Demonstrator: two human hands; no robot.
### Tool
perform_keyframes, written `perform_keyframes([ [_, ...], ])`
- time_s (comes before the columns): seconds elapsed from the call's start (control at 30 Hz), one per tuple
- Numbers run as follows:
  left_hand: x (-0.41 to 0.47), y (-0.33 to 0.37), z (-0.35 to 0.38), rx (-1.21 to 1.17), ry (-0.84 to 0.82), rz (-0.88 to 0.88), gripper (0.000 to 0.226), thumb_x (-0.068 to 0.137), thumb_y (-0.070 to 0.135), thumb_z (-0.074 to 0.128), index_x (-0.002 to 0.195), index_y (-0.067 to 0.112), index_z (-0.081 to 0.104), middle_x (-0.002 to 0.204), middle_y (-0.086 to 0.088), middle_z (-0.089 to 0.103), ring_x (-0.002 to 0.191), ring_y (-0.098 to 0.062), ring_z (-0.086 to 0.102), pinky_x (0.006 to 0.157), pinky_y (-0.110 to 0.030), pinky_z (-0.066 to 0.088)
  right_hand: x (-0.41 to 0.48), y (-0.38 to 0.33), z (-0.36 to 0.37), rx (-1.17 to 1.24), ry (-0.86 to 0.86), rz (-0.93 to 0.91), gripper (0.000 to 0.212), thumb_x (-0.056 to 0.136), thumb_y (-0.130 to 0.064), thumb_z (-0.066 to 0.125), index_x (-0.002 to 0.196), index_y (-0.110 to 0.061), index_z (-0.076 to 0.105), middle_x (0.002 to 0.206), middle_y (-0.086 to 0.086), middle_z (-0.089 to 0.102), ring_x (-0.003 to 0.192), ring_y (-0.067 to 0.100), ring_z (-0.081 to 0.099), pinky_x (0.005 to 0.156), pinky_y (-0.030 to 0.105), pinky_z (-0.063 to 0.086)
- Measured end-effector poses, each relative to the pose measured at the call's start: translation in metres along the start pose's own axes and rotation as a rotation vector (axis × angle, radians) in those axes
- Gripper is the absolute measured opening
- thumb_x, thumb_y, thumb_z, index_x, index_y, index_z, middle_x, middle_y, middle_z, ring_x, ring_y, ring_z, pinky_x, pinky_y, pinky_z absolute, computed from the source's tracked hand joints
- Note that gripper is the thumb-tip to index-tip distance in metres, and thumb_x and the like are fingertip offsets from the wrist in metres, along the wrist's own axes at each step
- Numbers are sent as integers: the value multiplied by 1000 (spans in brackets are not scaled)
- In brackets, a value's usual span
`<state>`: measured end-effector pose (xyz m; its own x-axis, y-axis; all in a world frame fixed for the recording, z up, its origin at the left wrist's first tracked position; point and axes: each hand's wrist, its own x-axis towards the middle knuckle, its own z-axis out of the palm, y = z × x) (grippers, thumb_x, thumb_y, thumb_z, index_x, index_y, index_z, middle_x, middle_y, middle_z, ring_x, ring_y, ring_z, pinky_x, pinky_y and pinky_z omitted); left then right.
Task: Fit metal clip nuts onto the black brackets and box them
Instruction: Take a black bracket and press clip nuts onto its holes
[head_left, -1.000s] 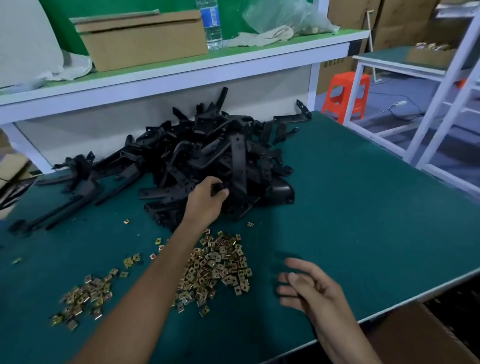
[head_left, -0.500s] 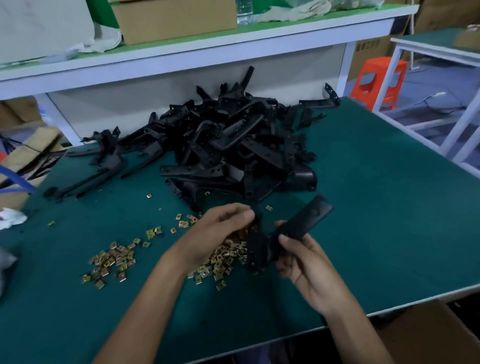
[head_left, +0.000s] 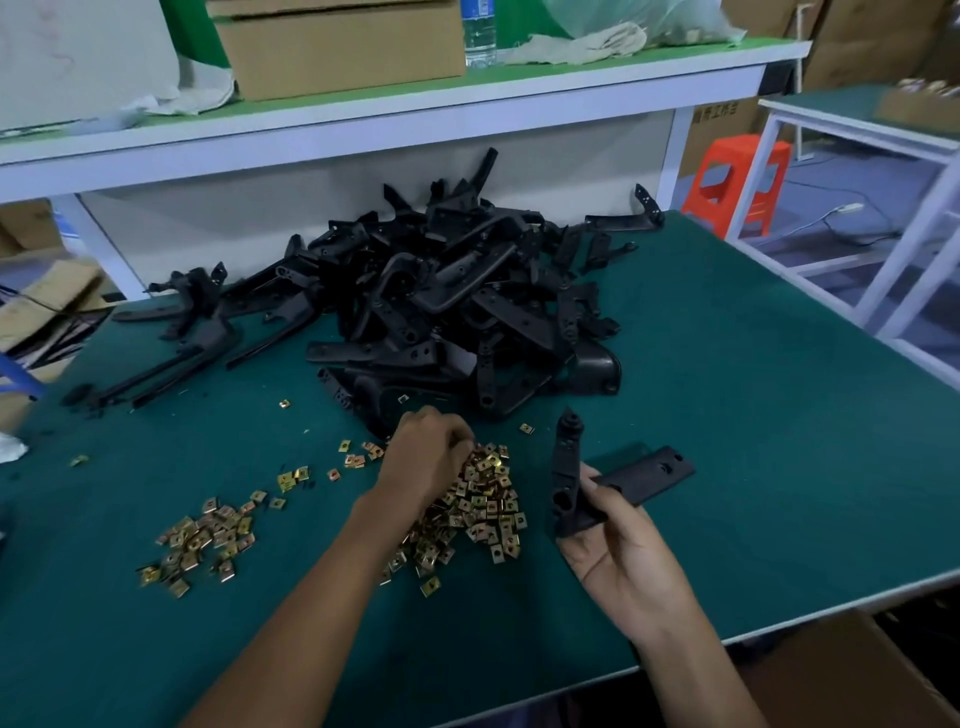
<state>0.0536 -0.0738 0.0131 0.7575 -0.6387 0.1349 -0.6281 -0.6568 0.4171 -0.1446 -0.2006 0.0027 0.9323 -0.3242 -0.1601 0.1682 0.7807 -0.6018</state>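
Note:
My right hand (head_left: 623, 551) grips a black L-shaped bracket (head_left: 644, 475) at its corner, one arm upright and the other pointing right, just above the green table. My left hand (head_left: 423, 457) rests with curled fingers on the far edge of a heap of brass-coloured clip nuts (head_left: 483, 509); its fingertips are hidden, so I cannot see whether they pinch a nut. A second, smaller heap of clip nuts (head_left: 200, 540) lies to the left. A big tangled pile of black brackets (head_left: 457, 306) sits behind both hands.
The green table (head_left: 753, 441) ends at a white front edge near my wrists. A cardboard box (head_left: 852, 680) stands below the front right corner. Behind the pile, a raised shelf (head_left: 363, 111) carries a carton and a water bottle. An orange stool (head_left: 737, 176) stands at the right.
My left hand let go of the bracket and dropped onto the clip nut heap. My right hand now holds the bracket alone and has moved it slightly right.

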Motion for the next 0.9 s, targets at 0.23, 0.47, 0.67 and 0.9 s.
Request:
perform_keyframes([
  [0.23,-41,16,-19,-556,-1,-263,12,90,35,55,85,26,60,76,10,66,61,-4,57,53,-18,43,2,0,8,38,-58,34,29,74,-27,92,94,-23,72,107,10,73,81,19,75,55,25,59],
  [0.47,-96,43,-35,-1071,6,-398,28,92,5,64,87,29,79,85,5,76,77,-3,67,68,-16,52,9,15,19,-81,-38,25,28,85,-9,69,112,-10,75,112,13,74,93,19,73,69,23,59],
  [0.67,-114,60,-39,-1343,-50,-432,20,90,0,65,96,11,81,93,-9,76,79,-11,66,68,-22,55,6,17,15,-95,-52,65,26,88,-12,66,114,-14,65,117,19,70,100,27,71,75,36,61],
  [0.9,-115,67,-39,-1471,-73,-432,20,91,-2,61,93,6,79,93,-12,75,78,-14,67,64,-23,54,4,16,19,-182,-103,86,49,64,-34,96,105,-22,72,117,19,69,100,30,66,83,46,45],
])
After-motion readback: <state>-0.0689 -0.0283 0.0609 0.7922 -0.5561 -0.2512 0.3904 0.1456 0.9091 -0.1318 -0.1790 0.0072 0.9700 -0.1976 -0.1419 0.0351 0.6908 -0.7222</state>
